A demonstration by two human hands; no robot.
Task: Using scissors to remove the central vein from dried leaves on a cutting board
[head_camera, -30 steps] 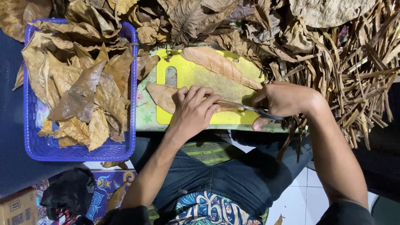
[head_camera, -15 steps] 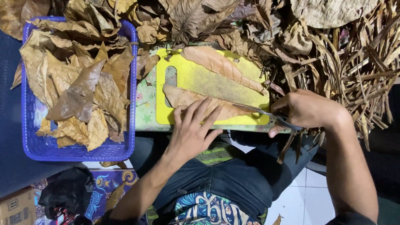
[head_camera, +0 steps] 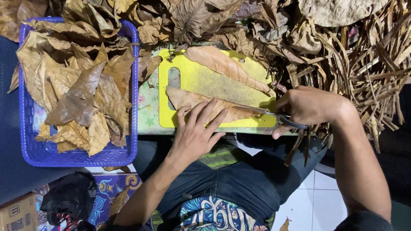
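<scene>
Left hand: the left hand (head_camera: 195,132) lies flat with its fingers spread, pressing down on the near dry leaf (head_camera: 201,102); it grasps nothing, only pins the leaf to the board.
Right hand: the right hand (head_camera: 306,107) is closed around the handles of a pair of scissors (head_camera: 274,116), whose blades point left along the leaf's midline.
Scissor blades: nearly together, thin and dark; how far apart they stand I cannot tell.
Near leaf: long, tan, lying lengthwise on the near half of the yellow cutting board (head_camera: 201,81), its right part under the blades.
Far leaf: a second long leaf (head_camera: 227,66) lies slantwise on the far half of the board, untouched, apart from both hands.
Leaves on the board: two.
Board: one, yellow, with a handle slot at its left end, resting on a pale green printed surface (head_camera: 147,111).
Basket: one blue plastic basket (head_camera: 72,156) just left of the board, heaped with dry brown leaves too many to count.
Far side: a loose pile of crumpled dry leaves (head_camera: 205,21) crowds the far edge of the board and overlaps it.
Right side: a heap of stripped leaf stalks (head_camera: 368,64) lies behind and beside the right hand, some hanging past the wrist.
Below: the person's lap in dark trousers (head_camera: 239,179).
</scene>
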